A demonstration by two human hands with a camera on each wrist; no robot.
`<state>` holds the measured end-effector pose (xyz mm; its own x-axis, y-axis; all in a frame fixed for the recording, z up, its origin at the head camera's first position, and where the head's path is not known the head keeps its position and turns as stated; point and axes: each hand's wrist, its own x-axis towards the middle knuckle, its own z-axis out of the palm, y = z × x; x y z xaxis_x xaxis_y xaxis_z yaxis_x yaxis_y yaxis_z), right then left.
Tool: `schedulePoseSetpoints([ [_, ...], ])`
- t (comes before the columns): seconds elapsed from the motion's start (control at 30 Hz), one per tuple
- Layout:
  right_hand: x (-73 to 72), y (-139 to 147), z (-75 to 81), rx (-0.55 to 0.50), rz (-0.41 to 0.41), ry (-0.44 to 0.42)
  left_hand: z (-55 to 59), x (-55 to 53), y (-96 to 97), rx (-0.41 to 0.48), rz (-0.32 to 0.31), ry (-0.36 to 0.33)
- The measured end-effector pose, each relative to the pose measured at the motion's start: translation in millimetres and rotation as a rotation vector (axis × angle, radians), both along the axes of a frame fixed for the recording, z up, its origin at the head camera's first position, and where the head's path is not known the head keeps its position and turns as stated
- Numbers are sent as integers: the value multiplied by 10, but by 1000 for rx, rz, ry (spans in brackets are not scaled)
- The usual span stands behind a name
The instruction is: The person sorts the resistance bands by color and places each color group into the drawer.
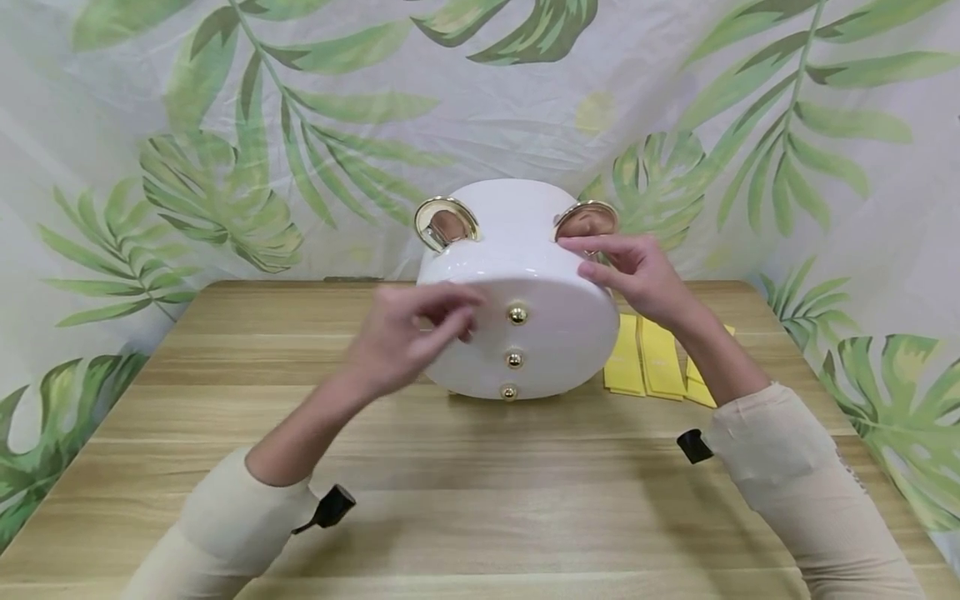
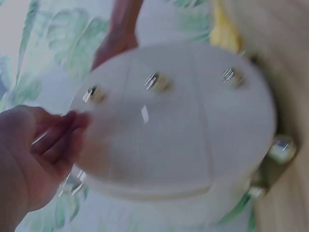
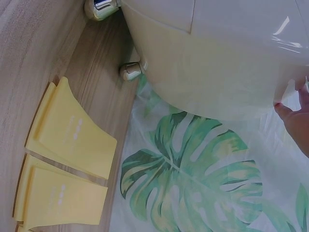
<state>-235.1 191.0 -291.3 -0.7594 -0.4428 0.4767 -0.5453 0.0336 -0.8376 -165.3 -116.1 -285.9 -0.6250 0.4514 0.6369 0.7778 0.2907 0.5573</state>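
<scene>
Centrally on the bench [image 1: 525,500], a rounded white box [image 1: 555,337] is seen standing, its oval front turned toward the person. The front is marked by three gold knobs [image 1: 514,360] in a column and, in the left wrist view, by thin seams between them. The top is flanked by two gold-rimmed ears [image 1: 587,221]; the box is carried on shiny feet [image 3: 131,71].

Left hand [image 1: 408,333]: held before the left part of the front, level with the top knob. Fingers loosely bent, thumb brought near them, nothing seen gripped. Blurred in its wrist view; contact with the box cannot be told.

Right hand [image 1: 637,271]: placed at the box's upper right edge, just below the right ear. Index finger and thumb are extended and spread; the box is touched, not grasped.

Yellow packets [image 1: 661,358] are laid side by side on the bench, right of the box, partly covered by the right forearm. Pale sleeves [image 1: 240,508] are worn; a small black device [image 1: 335,505] is noted at each cuff. Behind, a leaf-printed sheet [image 1: 300,67] is hung.
</scene>
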Motion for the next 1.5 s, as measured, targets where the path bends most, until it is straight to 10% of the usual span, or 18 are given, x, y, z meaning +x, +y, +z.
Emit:
schedulePoseSetpoints([
  [0.1, -3, -2, 2, -3, 2, 0, 94, -115, -136, 98, 175, 121],
  [0.23, -5, -6, -3, -12, 13, -6, 54, -334, -206, 161, 281, 2],
  [0.43, -10, -25, -21, -11, 28, -12, -28, -600, -167, 253, 115, -255],
  [0.7, -12, -32, -28, -13, 30, -10, -81, -789, -67, 443, -138, -285],
  [1.27, 89, 33, 18, 115, -78, 82, -131, -781, -31, 437, -71, -243],
  [1.5, 300, 119, -18, -179, -224, 297, -125, -775, -36, 451, -75, -228],
])
